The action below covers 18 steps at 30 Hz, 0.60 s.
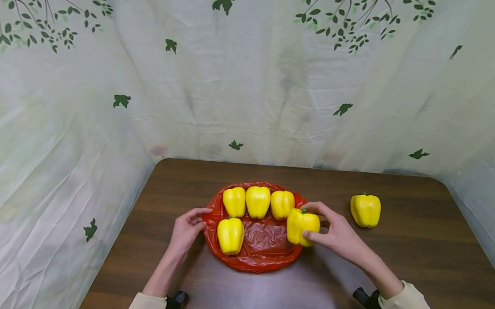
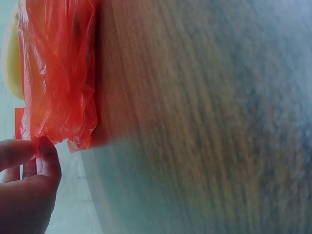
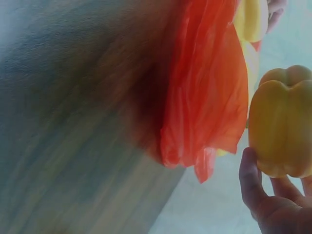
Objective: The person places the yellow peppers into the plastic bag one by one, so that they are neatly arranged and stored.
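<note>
My right hand [image 1: 337,229] grips a yellow bell pepper [image 1: 302,226] at the right edge of a round tray covered in red plastic [image 1: 263,260]. In the right wrist view that pepper [image 3: 282,124] is held up beside the plastic, between thumb and fingers. At the tray's left edge my left hand [image 1: 186,230] pinches the red plastic, as the left wrist view shows at the fingertips [image 2: 46,146]. Three yellow peppers [image 1: 258,202] stand in a row along the tray's back. Another yellow pepper [image 1: 230,236] sits at its front left.
One more yellow pepper [image 1: 365,210] stands on the brown wooden table [image 1: 410,247], right of the tray. Behind the table hangs a pale curtain [image 1: 251,80] with leaf prints. Each wrist wears a black band.
</note>
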### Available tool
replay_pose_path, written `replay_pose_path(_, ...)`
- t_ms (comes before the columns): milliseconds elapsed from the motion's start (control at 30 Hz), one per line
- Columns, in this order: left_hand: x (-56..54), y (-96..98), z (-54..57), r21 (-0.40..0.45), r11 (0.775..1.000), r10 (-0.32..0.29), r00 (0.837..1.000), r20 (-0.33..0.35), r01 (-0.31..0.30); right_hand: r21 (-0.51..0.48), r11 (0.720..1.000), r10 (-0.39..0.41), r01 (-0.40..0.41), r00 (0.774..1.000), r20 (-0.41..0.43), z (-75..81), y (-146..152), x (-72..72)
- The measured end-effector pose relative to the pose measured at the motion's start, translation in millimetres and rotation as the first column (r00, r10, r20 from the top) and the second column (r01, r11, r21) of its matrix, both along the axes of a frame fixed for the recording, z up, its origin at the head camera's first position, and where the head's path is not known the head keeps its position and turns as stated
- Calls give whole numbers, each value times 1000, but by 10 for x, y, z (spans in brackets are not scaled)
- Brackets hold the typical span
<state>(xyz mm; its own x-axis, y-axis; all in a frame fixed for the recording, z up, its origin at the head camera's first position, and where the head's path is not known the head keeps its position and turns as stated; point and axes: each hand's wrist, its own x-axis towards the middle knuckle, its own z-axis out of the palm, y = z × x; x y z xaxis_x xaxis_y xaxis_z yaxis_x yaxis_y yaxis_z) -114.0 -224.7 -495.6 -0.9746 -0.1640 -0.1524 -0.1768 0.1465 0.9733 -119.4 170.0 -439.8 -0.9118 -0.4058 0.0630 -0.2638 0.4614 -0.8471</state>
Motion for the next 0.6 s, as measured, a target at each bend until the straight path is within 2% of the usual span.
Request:
replay_pose_path(267, 6, 3, 6, 16, 1000, -6, 1000, 8, 6, 19, 998, 62, -63, 998, 26, -3, -148, -44)
replay_pose_path(600, 25, 8, 19, 22, 1000, -15, 1000, 10, 15, 30, 997, 68, -71, 995, 75, -85, -350, -79)
